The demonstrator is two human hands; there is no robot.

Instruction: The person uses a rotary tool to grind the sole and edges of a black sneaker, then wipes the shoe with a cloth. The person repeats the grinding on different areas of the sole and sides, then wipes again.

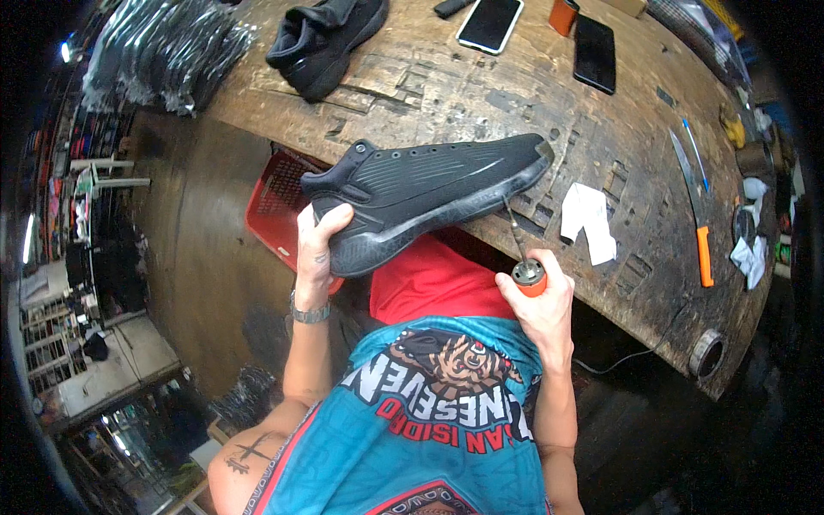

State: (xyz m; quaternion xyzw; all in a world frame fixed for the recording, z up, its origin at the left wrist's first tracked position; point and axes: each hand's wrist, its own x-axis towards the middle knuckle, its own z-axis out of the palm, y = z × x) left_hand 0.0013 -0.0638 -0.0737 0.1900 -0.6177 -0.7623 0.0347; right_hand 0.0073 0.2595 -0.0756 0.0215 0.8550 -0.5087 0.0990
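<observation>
A black sneaker (421, 184) with a dark, scuffed sole lies across the front edge of the workbench, its toe pointing right. My left hand (319, 236) is closed round the heel, with the thumb up on the shoe's side. In my right hand (547, 305) is an orange-handled tool (530, 276) with a perforated metal collar and a thin metal shaft. The shaft's tip meets or nearly meets the edge of the sole near the forefoot; contact cannot be told. No laces show in the eyelets.
On the worn wooden workbench (635, 154) lie another black shoe (322, 47), two phones (491, 24), a white paper piece (588, 221), an orange-handled knife (702, 249), a blue pen (697, 154) and a metal ring (707, 353). A red basket (273, 210) stands below left. A cord (614, 367) hangs under the edge.
</observation>
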